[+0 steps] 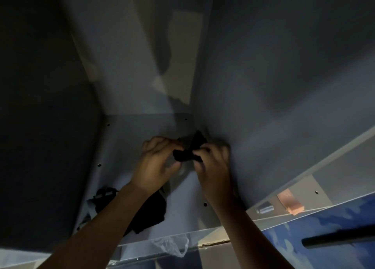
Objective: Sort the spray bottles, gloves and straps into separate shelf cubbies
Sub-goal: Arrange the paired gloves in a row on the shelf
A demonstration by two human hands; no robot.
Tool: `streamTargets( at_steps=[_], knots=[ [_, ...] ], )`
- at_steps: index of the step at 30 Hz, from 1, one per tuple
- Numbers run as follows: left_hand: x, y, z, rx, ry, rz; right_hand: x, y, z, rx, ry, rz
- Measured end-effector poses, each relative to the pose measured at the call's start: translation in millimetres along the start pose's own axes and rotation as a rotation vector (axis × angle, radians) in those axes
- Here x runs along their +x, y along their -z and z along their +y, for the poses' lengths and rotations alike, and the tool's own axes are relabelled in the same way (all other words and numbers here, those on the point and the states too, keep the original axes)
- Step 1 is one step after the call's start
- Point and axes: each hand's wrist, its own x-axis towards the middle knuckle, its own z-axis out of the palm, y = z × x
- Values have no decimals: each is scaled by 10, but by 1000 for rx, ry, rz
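Reaching deep into a dim shelf cubby (142, 124), the person works with both hands close together near its back right corner, each pinching one end of a small black piece of fabric (187, 154). It could be a glove or a bunched strap; the gloom and blur make it impossible to say which. The left hand (157, 163) grips the near end with thumb and curled fingers, and the right hand (213, 167) nips the other end, so the piece hangs between them just above the cubby floor. Nearer the cubby's front edge, under the left forearm, lies a dark heap of cloth (151, 210), with a black buckled strap (104, 195) beside it toward the cubby's left wall. A crumpled clear plastic bag (172, 245) hangs just outside the front edge. To do this step well, I would say the piece wants flattening or folding before it is let go, then setting down against the back corner, apart from the heap near the front, so that kinds do not mix. In this poor light it seems wise to feel for loose ends that might snag the strap's buckle.
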Motion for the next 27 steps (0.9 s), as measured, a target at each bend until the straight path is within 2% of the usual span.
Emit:
streamTargets(
  at_steps=[4,6,10,12,14,17,19,23,27],
  knots=[
    [-687,-329,-81,66,52,-266,-751,-238,178,-159,-4,-260],
    [-1022,-510,-80,89,59,-364,-1130,-344,245,-107,-41,-395],
    [-1305,-625,-19,134,44,-422,-1453,-276,290,52,-179,-593],
    [-1346,-612,8,146,30,-438,-1453,-212,283,73,-205,-637],
    [-1333,-582,42,123,42,-386,-1411,-155,224,111,-242,-656],
    [-1248,-496,37,45,188,-203,-1293,-140,167,177,-291,-548],
    [-1196,-412,-48,61,304,-144,-1188,-219,164,177,-259,-479],
    [-1200,-264,-333,221,431,-280,-1064,-480,120,116,-148,-607],
    [-1221,-228,-494,229,409,-479,-955,-631,190,56,-107,-631]
  ],
)
